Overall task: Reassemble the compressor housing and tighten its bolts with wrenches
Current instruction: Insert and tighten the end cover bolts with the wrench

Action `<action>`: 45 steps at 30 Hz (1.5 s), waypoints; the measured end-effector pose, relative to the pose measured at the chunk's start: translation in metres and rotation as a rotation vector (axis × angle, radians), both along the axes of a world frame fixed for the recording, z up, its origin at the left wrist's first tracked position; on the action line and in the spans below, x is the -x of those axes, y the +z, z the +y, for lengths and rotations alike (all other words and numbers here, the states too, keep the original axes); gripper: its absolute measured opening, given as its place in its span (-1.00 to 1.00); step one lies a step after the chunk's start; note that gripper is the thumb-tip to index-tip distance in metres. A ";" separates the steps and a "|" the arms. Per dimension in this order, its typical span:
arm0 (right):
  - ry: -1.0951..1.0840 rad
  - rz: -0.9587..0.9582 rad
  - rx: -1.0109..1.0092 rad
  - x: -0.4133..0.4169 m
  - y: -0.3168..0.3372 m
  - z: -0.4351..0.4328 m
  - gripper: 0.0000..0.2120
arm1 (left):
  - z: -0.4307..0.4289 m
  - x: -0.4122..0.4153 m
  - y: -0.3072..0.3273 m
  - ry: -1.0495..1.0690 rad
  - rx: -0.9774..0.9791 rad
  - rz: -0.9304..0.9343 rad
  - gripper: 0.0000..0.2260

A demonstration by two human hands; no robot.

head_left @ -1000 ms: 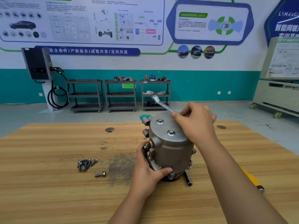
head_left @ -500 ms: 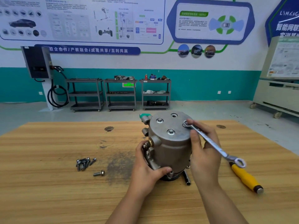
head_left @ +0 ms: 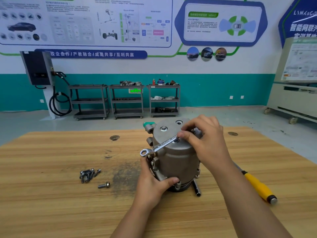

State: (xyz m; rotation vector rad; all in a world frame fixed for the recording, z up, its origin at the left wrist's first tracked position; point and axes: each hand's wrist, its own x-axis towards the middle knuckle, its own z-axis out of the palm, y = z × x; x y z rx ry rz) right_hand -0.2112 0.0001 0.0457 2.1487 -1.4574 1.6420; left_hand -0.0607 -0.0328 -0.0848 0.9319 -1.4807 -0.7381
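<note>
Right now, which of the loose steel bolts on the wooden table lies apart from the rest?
The single flanged bolt nearest the camera: it lies alone on its side, while the other bolts sit heaped together farther back and left.

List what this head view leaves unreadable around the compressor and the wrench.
- Wrench working end: hidden under the right hand, so its seat on a bolt cannot be told.
- Compressor housing base: covered by the left hand and the housing's own body.
- Yellow-handled tool: its tip is hidden behind the right forearm.
- Loose bolts: piled and too small to count.
</note>
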 end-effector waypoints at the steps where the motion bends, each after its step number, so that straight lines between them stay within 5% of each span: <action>1: -0.020 0.028 -0.020 0.001 0.003 -0.002 -0.85 | 0.001 0.000 0.002 -0.003 0.003 0.000 -0.22; 9: -0.190 0.046 -0.217 0.000 0.021 -0.023 -0.72 | 0.005 0.003 0.005 -0.010 0.028 0.010 -0.20; 12: -0.316 -0.050 -0.306 0.005 0.017 -0.034 -0.87 | 0.005 0.002 0.005 -0.008 0.027 0.006 -0.20; 14: -0.259 -0.312 -0.399 0.010 0.012 -0.036 -0.85 | 0.005 0.002 0.005 -0.007 0.033 0.000 -0.19; 16: 0.069 -0.762 -0.475 0.012 0.005 -0.032 -0.93 | 0.005 0.002 0.005 -0.013 0.036 -0.002 -0.18; 18: 0.280 -1.070 -0.345 0.009 -0.005 -0.025 -0.83 | 0.005 0.003 0.006 -0.020 0.040 -0.003 -0.18; 20: 0.298 -1.156 -0.070 0.004 -0.015 -0.018 -0.77 | 0.005 0.005 0.007 -0.024 0.034 0.006 -0.19; 24: 0.148 -0.969 0.203 -0.014 -0.034 -0.001 -0.86 | 0.005 0.005 0.007 -0.030 0.032 0.018 -0.19; 26: 0.068 -0.714 0.264 -0.018 -0.046 0.008 -0.87 | 0.005 0.004 0.006 -0.027 0.037 0.013 -0.19; 29: 0.030 -0.390 0.283 -0.022 -0.064 0.016 -0.68 | 0.005 0.001 0.005 -0.024 0.032 -0.002 -0.18; 34: -0.058 -0.221 0.276 -0.025 -0.053 0.018 -0.71 | 0.001 0.000 0.004 -0.031 0.025 -0.001 -0.15; 39: -0.184 -0.034 0.132 -0.021 -0.013 0.010 -0.87 | 0.003 0.000 0.004 -0.018 0.010 0.014 -0.19; 45: -0.369 0.064 -0.164 -0.020 0.020 -0.016 -0.78 | 0.005 0.002 0.006 -0.053 0.005 0.032 -0.19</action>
